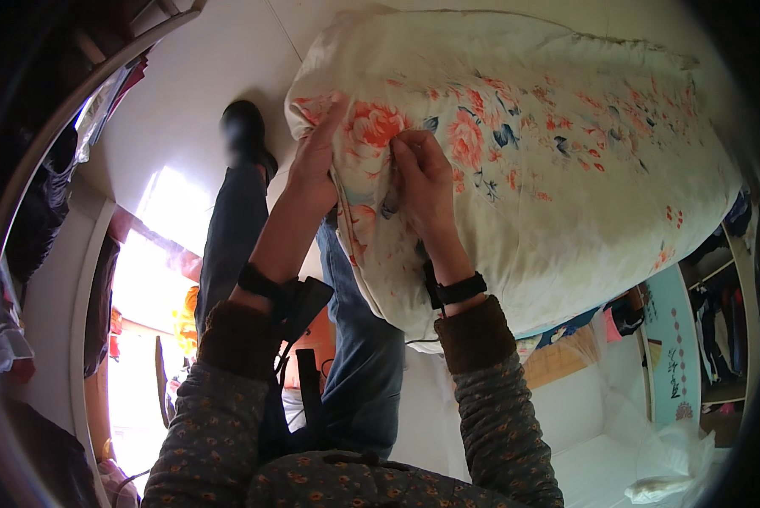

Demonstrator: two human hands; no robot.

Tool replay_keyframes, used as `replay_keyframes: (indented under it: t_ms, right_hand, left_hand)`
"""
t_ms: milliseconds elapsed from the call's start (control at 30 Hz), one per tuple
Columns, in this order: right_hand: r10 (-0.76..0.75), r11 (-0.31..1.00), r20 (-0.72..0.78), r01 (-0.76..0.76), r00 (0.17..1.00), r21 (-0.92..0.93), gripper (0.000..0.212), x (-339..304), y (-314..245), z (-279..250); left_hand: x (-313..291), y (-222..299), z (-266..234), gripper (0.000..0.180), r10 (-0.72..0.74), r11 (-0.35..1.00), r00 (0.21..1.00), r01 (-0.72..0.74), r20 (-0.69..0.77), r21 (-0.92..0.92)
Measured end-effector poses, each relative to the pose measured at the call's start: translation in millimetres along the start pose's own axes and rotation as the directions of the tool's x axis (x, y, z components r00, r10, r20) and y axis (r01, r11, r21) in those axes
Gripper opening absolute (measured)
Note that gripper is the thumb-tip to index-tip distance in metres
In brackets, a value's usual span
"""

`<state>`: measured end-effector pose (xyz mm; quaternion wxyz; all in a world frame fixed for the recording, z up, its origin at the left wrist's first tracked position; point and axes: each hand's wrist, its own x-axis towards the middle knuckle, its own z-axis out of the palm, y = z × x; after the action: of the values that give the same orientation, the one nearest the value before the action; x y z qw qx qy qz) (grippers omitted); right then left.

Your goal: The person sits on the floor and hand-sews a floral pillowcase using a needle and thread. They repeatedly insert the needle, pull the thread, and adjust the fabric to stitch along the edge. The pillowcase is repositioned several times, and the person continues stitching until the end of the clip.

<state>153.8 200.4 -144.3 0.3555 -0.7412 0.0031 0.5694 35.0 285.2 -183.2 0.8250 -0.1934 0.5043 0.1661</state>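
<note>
A cream quilt [566, 212] printed with red and pink flowers and dark blue leaves stretches from in front of me to the far right. My left hand [316, 161] grips its left edge, the thumb side showing and the other fingers partly hidden at the cloth. A short way to the right, my right hand [424, 178] pinches the fabric between thumb and fingers, raising a small fold. What lies inside the pinch is too small to make out. Both wrists wear black bands with dark devices.
My jeans [359, 364] and a black shoe [246, 131] are below, on a pale floor [176, 110]. Bright light comes from the left. At right stand a shelf of clothes [723, 313], a light blue panel [672, 339] and a clear plastic bag [672, 466]. Dark garments [41, 203] hang at left.
</note>
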Motion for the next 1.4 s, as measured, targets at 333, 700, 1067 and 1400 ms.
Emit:
replay_keyframes:
  t_ms: [333, 700, 1067, 1400]
  right_hand:
    - [-0.051, 0.996, 0.059, 0.055, 0.997, -0.073, 0.007, -6.8, 4.4, -9.0]
    - [-0.064, 0.993, 0.158, 0.078, 0.985, -0.083, 0.007, -4.8, -2.5, -8.9]
    - [-0.228, 0.918, 0.182, 0.273, 0.957, -0.288, 0.007, 1.3, 3.4, -11.4]
    - [-0.179, 0.883, 0.184, 0.240, 0.966, -0.403, 0.008, 4.7, 2.2, -5.9]
  left_hand:
    - [-0.3, -4.5, 9.4, 0.031, -0.019, 0.986, 0.987, 0.045, -0.159, 0.163]
    - [2.3, -10.9, -6.5, 0.031, -0.052, 0.997, 0.998, 0.051, -0.028, -0.051]
    - [-3.1, -17.4, 3.4, 0.029, 0.080, 0.989, 0.984, -0.058, -0.161, 0.132]
    - [-1.2, -16.7, -3.1, 0.031, 0.149, 0.959, 0.976, -0.103, -0.158, 0.264]
